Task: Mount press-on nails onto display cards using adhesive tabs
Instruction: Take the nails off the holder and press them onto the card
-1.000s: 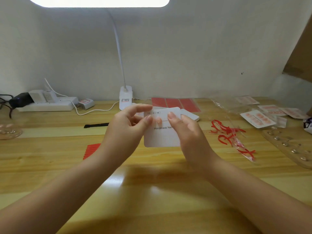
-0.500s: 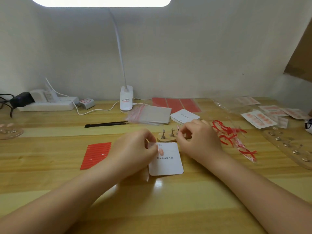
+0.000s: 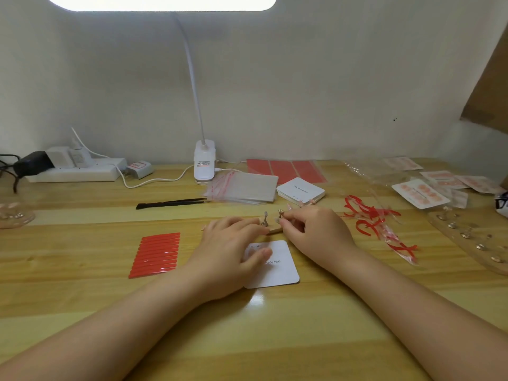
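White display card (image 3: 277, 268) near desk's front-mid shows "…nade Nail", start hidden by left hand (image 3: 228, 248). Lamp-base label (image 3: 203, 164), card stack (image 3: 300, 190) print: too small to read.

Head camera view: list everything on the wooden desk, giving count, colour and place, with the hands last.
square display card: one, white, front centre, flat under the left thumb
small wooden nail stand: one, tan with metal pegs, behind the card
adhesive tab sheet: one, red, left of the card
tweezers: one, black, centre left
zip bags stack: clear, red-edged, centre back
blank card stack: white, right of the bags
peeled backing strips: several, red, right
finished nail cards: several, white and pink, far right
clip lamp: one, white, back
power strip: one, white, back left
left hand: on the card
right hand: pinching at the stand
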A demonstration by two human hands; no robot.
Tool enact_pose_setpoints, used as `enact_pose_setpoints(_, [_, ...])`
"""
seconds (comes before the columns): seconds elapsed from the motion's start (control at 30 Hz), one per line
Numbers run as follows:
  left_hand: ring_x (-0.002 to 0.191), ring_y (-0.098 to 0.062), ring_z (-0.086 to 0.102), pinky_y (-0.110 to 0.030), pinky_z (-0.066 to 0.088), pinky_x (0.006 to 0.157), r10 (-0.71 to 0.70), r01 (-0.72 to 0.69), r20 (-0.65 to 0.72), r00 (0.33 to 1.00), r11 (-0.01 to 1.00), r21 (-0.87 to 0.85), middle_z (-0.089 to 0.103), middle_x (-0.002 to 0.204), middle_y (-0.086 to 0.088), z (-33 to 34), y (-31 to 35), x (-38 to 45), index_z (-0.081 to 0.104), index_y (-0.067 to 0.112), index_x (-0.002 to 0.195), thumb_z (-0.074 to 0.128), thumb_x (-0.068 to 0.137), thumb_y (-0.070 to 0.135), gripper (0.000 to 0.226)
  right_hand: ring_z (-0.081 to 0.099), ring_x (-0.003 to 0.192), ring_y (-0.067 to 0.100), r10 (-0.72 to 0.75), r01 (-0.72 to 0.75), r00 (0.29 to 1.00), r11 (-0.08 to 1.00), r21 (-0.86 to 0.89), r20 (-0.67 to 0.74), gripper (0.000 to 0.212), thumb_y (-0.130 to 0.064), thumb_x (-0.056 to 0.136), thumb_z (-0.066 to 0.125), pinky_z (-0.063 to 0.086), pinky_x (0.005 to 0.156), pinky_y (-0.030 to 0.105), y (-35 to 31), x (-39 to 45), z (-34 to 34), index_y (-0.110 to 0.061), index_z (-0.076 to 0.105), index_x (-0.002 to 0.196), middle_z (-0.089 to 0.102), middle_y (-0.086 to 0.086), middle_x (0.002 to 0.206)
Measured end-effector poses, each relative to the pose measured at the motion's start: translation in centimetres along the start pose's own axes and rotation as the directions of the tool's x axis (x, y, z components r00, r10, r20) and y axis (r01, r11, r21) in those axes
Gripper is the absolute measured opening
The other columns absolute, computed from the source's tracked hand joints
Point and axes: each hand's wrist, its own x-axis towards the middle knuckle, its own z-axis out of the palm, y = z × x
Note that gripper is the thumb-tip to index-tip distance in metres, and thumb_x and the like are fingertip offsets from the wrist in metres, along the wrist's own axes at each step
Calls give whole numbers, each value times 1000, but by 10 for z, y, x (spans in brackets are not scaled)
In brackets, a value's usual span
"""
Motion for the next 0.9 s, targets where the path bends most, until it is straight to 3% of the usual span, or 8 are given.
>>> enact_pose_setpoints(0.13, [135,-6,29,-32,16,110,-3,3,-14,1000,999,-52,41,145,21,-1,-2,2,51,41,131,29,82,61,57,58,69,15,20,-19,998,1000,-11,65,26,-39,96,53,41,57,30,-2,3,0,-25,75,91,68,-3,72])
enact_pose_setpoints(0.23, [131,-6,35,-34,20,109,-1,-2,-35,999,997,-82,47,141,21,-1,0,2,56,38,126,36,88,58,47,60,72,16,42,-43,998,998,34,39,26,-38,95,57,47,62,33,0,4,-1,-22,77,91,70,-2,75])
enact_pose_setpoints(0.47, [128,-5,37,-32,18,109,16,-16,-14,1000,1000,-11,47,142,21,-1,3,0,53,38,129,28,83,61,57,50,69,13,-17,16,1000,999,-44,-6,23,-35,95,57,34,56,29,0,2,3,-22,73,84,52,-11,68])
enact_pose_setpoints(0.6, [129,-5,35,-31,16,109,10,-10,-1,1000,1000,24,44,144,21,0,3,0,49,41,132,25,83,63,59,53,69,15,-17,17,999,1000,-21,-29,26,-34,95,57,40,56,31,1,2,4,-19,71,79,57,-8,67])
enact_pose_setpoints(0.73, [131,-6,30,-28,12,107,11,-11,6,1000,996,83,38,149,20,1,4,-1,45,42,137,21,83,65,63,61,78,16,-13,13,1000,1000,-14,24,29,-39,96,55,48,65,34,1,3,2,-21,76,91,71,-4,82])
enact_pose_setpoints(0.8, [132,-6,30,-28,12,107,3,-4,13,1000,994,108,36,150,20,1,4,-1,44,43,138,19,83,65,65,62,73,16,1,-1,1000,1000,21,-14,27,-39,94,59,48,62,34,0,2,2,-21,77,85,72,-3,77])
enact_pose_setpoints(0.9, [132,-6,30,-27,10,106,-9,7,12,1000,989,149,34,151,22,0,5,-1,43,45,139,14,84,64,65,55,55,14,65,-60,989,997,43,-130,26,-31,85,64,38,49,28,0,0,2,-19,67,62,60,-6,56])
